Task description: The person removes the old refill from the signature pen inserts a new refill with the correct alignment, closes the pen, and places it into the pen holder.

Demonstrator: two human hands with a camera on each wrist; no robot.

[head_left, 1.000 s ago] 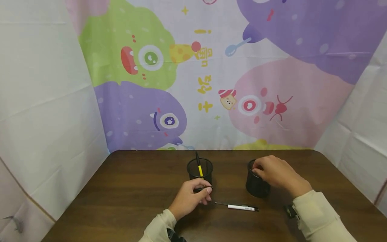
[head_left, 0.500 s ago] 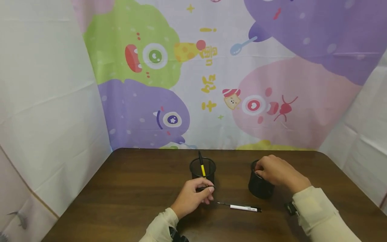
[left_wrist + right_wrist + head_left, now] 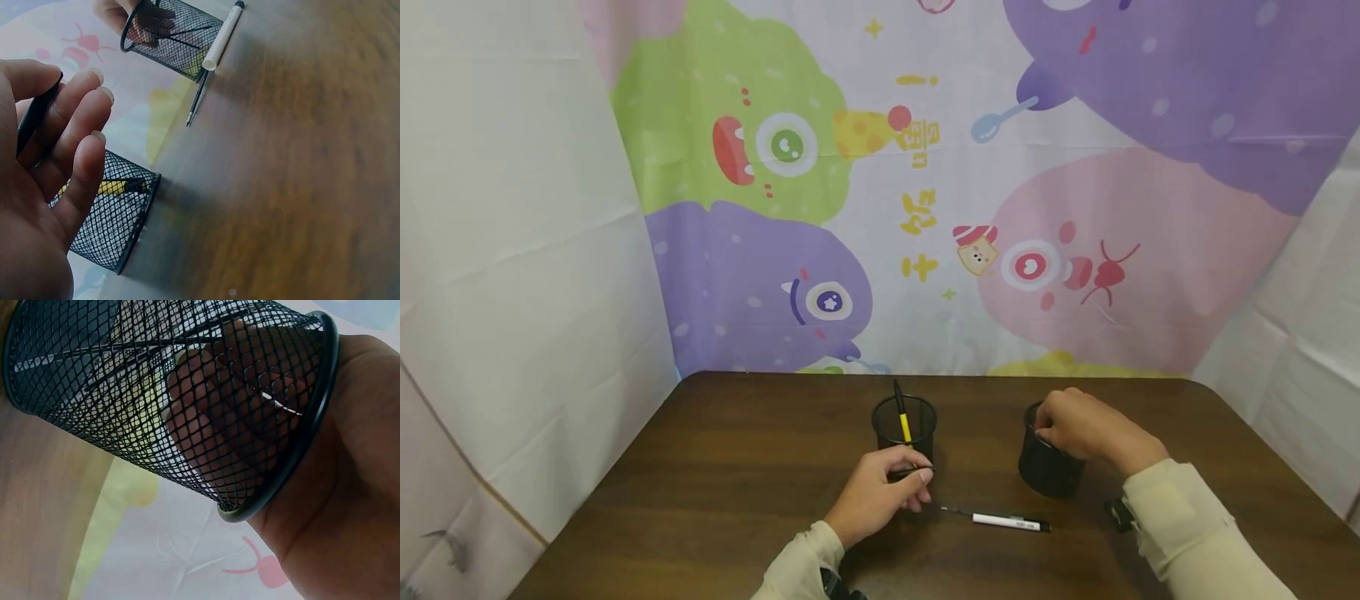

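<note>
My left hand (image 3: 880, 492) pinches a slim black pen (image 3: 39, 115) between thumb and index finger, the other fingers loosely bent. Its tapered end shows; the rest is hidden in the hand. Just behind stands a black mesh pen cup (image 3: 904, 417) with a black-and-yellow pen (image 3: 902, 417) leaning in it. My right hand (image 3: 1093, 429) reaches over the rim of a second mesh pen cup (image 3: 1049, 462), fingers bent inside. Through its mesh, thin dark sticks (image 3: 125, 347) cross, and a small silvery tip (image 3: 275, 403) lies by the fingers; I cannot tell whether they grip it.
A white pen barrel (image 3: 1006, 522) with a black end lies on the brown wooden table (image 3: 745, 483), in front of and between the cups. A thin refill (image 3: 955, 510) lies at its left end. A cartoon-printed cloth (image 3: 925, 333) hangs behind the table.
The head view has shifted slightly. Both hands keep nearly the same places, the left holding the black pen and the right inside its cup.
</note>
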